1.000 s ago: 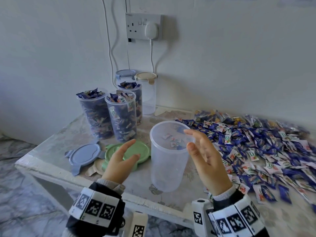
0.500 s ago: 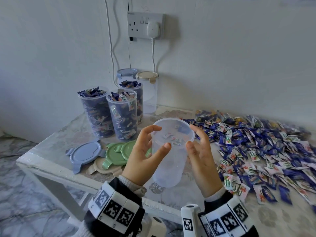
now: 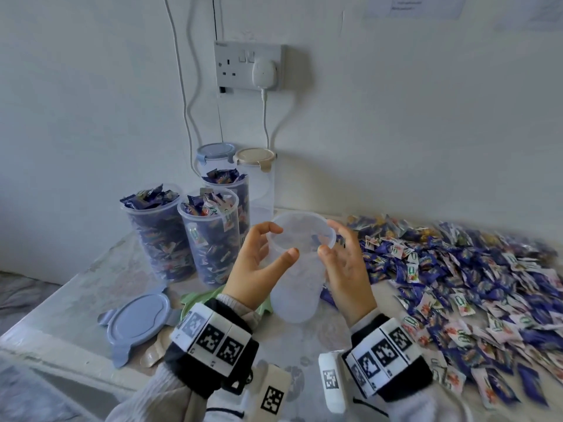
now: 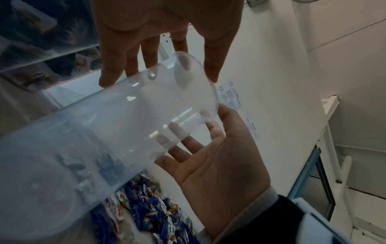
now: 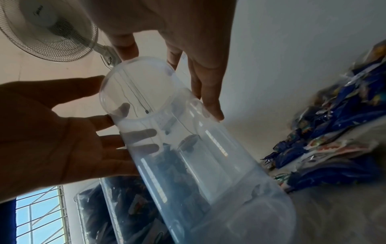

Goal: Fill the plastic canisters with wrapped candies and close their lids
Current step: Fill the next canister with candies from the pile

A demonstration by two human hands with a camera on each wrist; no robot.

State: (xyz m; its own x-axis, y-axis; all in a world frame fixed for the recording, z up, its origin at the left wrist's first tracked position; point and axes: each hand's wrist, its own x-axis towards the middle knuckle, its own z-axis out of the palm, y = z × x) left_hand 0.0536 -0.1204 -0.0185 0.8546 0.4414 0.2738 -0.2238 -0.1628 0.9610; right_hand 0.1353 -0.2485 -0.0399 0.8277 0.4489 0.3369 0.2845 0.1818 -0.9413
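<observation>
A clear plastic canister (image 3: 297, 284) without a lid stands tilted between my hands at the table's front, with nothing plainly inside. My left hand (image 3: 268, 251) holds its upper left side, thumb in front and fingers behind the rim. My right hand (image 3: 341, 254) holds the right side the same way. The left wrist view shows my left hand (image 4: 151, 66) with its fingertips on the canister (image 4: 125, 123) wall. In the right wrist view my right hand (image 5: 194, 74) has its thumb against the canister (image 5: 198, 156). A wide pile of blue and white wrapped candies (image 3: 457, 284) covers the table's right half.
Three lidless canisters full of candies (image 3: 210, 242) stand at the left rear. Behind them stand two lidded ones with a blue lid (image 3: 214, 152) and a beige lid (image 3: 254, 156). A loose blue lid (image 3: 140, 322) and a green lid (image 3: 213, 300) lie near the table's front edge (image 3: 61, 354).
Both hands were apart from the canister a second ago. They have closed in from either side and now hold it near the rim, and it has tipped.
</observation>
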